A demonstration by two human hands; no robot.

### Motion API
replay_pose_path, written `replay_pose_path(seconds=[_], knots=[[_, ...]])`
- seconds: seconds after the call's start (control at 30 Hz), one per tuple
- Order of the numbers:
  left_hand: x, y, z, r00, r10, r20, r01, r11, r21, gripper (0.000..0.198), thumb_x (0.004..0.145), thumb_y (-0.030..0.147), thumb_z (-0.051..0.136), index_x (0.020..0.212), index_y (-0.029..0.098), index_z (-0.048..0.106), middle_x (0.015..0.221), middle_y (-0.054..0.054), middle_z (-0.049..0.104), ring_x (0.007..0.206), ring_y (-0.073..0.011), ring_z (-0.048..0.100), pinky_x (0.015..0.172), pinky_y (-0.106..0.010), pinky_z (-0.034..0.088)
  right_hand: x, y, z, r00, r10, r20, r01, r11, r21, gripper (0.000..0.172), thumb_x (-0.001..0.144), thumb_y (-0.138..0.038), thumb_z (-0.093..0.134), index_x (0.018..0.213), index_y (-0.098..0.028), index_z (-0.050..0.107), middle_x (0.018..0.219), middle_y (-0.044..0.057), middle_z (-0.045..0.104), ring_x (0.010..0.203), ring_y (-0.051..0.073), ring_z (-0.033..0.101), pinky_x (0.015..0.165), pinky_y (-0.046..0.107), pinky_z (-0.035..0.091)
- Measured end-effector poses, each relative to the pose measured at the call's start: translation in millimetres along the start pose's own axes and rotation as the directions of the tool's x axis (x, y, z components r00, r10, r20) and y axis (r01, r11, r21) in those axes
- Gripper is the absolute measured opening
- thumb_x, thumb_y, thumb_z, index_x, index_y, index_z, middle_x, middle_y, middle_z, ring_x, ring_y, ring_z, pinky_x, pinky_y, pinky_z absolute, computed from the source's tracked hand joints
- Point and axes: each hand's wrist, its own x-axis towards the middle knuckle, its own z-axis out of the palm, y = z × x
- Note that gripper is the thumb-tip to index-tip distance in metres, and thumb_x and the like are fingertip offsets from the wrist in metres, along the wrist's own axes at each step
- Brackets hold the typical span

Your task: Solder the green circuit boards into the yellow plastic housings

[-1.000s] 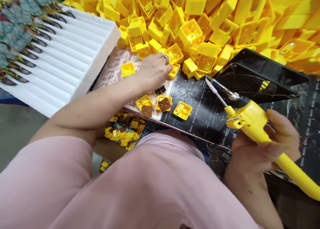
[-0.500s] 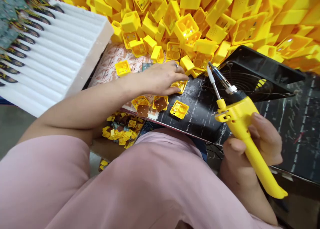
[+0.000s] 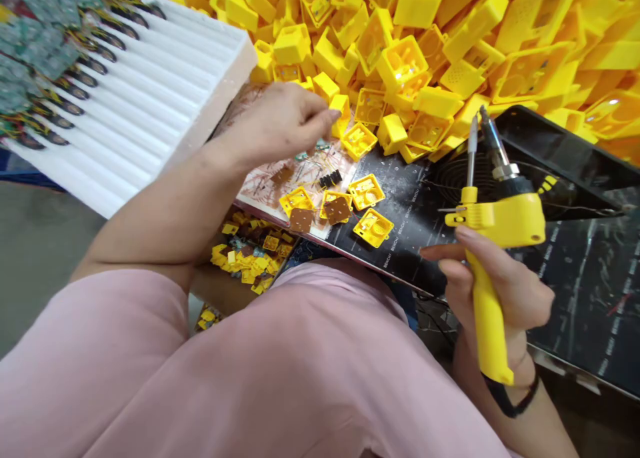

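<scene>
My left hand (image 3: pixel 283 121) hovers over the patterned board (image 3: pixel 260 185), its fingertips pinched together next to a yellow housing (image 3: pixel 340 105); what they pinch is too small to name. A small green circuit piece with wires (image 3: pixel 313 155) lies just beneath them. My right hand (image 3: pixel 500 291) grips the handle of a yellow soldering gun (image 3: pixel 495 221), held upright with its metal tip (image 3: pixel 473 135) pointing up. Open yellow housings (image 3: pixel 367 191) and brown square boards (image 3: pixel 337 209) lie on the black mat (image 3: pixel 415 205) between my hands.
A big heap of yellow housings (image 3: pixel 450 38) fills the back. At left, a white ridged foam tray (image 3: pixel 150 98) holds circuit boards with wires (image 3: pixel 40 58). A black fan (image 3: pixel 545 151) stands at right. Yellow scraps (image 3: pixel 250 255) lie below the board. My lap is covered in pink cloth (image 3: pixel 300 378).
My left hand rose off the black mat and drew back left, leaving a housing there. My right hand swung the soldering gun from slanted to upright and shifted right.
</scene>
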Motion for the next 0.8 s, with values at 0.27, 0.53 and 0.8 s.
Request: replay_pose_path(seconds=[0.27, 0.53, 0.8], knots=[[-31, -52, 7.8, 0.992, 0.103, 0.066, -0.116, 0.967, 0.226, 0.039, 0.098, 0.025, 0.049, 0.119, 0.021, 0.082, 0.115, -0.006, 0.081, 0.106, -0.0248, 0.072, 0.098, -0.042, 0.054, 84, -24, 44, 0.996, -0.083, -0.027, 0.078, 0.982, -0.172, 0.024, 0.104, -0.035, 0.072, 0.127, -0.029, 0.072, 0.104, 0.005, 0.081, 0.081, 0.017, 0.079, 0.069, 0.023, 0.054], [-10, -44, 38.2, 0.930, 0.339, 0.139, -0.364, 0.900, 0.239, 0.044, 0.102, 0.014, 0.047, 0.132, 0.021, 0.077, 0.148, -0.012, 0.068, 0.137, -0.0338, 0.061, 0.116, -0.053, 0.051, 106, -31, 57, 0.977, -0.066, 0.204, 0.131, 0.936, -0.327, 0.033, 0.108, -0.045, 0.061, 0.135, -0.027, 0.067, 0.100, 0.005, 0.078, 0.082, 0.018, 0.074, 0.058, 0.026, 0.039], [9, -36, 27.5, 0.904, 0.385, 0.184, -0.417, 0.888, 0.194, 0.053, 0.092, 0.005, 0.050, 0.131, 0.026, 0.080, 0.125, -0.008, 0.078, 0.124, -0.0287, 0.068, 0.106, -0.044, 0.055, 105, -28, 52, 0.972, 0.013, 0.235, 0.051, 0.964, -0.261, 0.036, 0.103, -0.039, 0.065, 0.137, -0.027, 0.066, 0.112, 0.006, 0.078, 0.089, 0.020, 0.075, 0.062, 0.026, 0.047]])
